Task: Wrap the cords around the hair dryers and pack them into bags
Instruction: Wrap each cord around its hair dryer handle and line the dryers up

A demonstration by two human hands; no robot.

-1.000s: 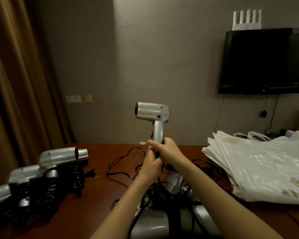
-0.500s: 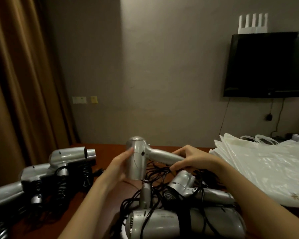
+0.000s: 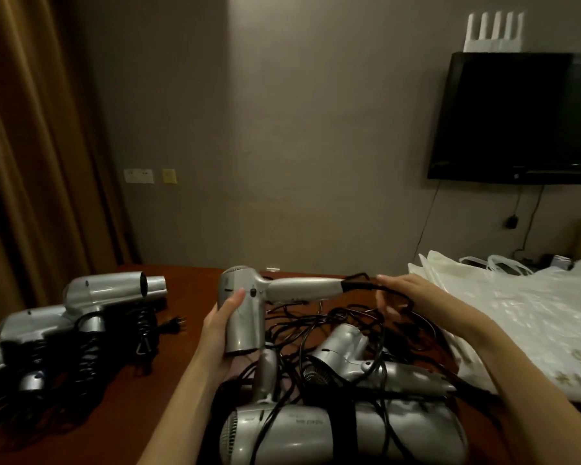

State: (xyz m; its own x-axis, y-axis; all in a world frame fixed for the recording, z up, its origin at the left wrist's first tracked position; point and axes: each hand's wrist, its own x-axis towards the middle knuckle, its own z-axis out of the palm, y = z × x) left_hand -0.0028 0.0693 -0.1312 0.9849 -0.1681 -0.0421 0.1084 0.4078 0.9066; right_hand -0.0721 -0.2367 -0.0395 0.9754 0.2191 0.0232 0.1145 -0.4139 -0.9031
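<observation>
Held above the dark reddish-brown wooden table: silver plastic hair dryer, barrel pointing down, handle lying level toward the right. Left hand wrapped around the barrel, thumb on its front face; grip clamped on the dryer. Right hand at the handle end, fingers curled about the black power cord where it leaves the handle; motion blur there, so firmness of grip cannot be told. Below the hands: heap of loose silver hair dryers tangled in black cords. At left: row of silver hair dryers with coiled cords. At right: stack of translucent white plastic bags, lying flat.
</observation>
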